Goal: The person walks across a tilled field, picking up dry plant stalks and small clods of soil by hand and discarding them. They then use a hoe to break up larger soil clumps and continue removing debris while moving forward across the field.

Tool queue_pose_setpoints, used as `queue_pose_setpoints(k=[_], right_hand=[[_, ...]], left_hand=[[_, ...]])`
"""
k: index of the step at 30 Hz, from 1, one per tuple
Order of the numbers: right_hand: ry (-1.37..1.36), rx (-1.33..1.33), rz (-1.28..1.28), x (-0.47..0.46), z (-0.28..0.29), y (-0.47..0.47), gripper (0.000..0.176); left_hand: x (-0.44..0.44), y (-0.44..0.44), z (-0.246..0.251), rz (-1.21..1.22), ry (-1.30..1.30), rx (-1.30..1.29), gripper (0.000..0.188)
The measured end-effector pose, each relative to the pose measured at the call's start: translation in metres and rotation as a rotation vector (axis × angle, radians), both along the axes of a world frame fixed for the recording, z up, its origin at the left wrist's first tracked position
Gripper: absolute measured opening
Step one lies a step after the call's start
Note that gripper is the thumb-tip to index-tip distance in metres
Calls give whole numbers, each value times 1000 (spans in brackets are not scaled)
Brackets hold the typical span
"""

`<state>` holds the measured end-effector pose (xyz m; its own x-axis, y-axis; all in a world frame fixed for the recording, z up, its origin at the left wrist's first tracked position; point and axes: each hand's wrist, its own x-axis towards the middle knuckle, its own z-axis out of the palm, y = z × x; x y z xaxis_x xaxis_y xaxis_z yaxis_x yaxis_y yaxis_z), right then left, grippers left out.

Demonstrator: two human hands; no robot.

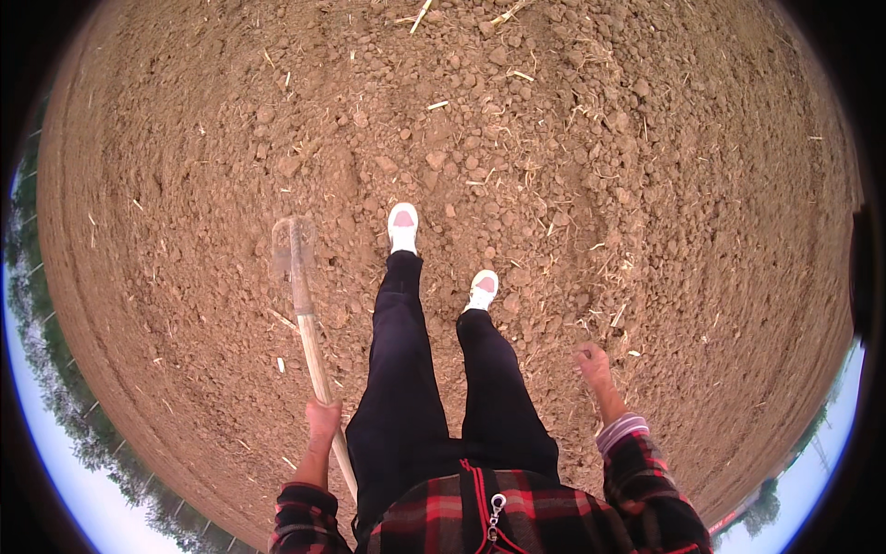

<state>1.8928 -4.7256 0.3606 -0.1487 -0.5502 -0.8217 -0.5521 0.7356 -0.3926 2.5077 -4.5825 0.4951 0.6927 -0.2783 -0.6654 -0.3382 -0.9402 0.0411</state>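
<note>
My left hand [323, 420] is closed around the wooden handle of a shovel [315, 356], which hangs along my left leg. The shovel's soil-coloured metal blade [282, 246] points forward, left of my shoes; whether it touches the ground I cannot tell. On the right, my right hand [592, 363] is held out from my side over the soil, its fingers curled, with no object visible in it. My left shoe [403, 228], white with a pink toe, is farther forward than my right shoe [483, 289].
Cloddy brown soil [450, 159] spreads all around, strewn with bits of dry stalk [438, 105] and straw. Trees [90, 429] line the field's far edge at the left, and more trees [761, 509] show at the lower right.
</note>
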Motion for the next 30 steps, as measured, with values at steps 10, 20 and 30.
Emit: queue_pose_setpoints(k=[10, 20, 30], right_hand=[[234, 175, -151, 57, 77, 3, 21], [136, -42, -262, 107, 30, -138, 26], [-41, -45, -593, 113, -133, -301, 31]], left_hand=[[114, -235, -17, -224, 4, -123, 32], [92, -439, 23, -499, -16, -131, 35], [11, -634, -59, -894, -75, -191, 29]])
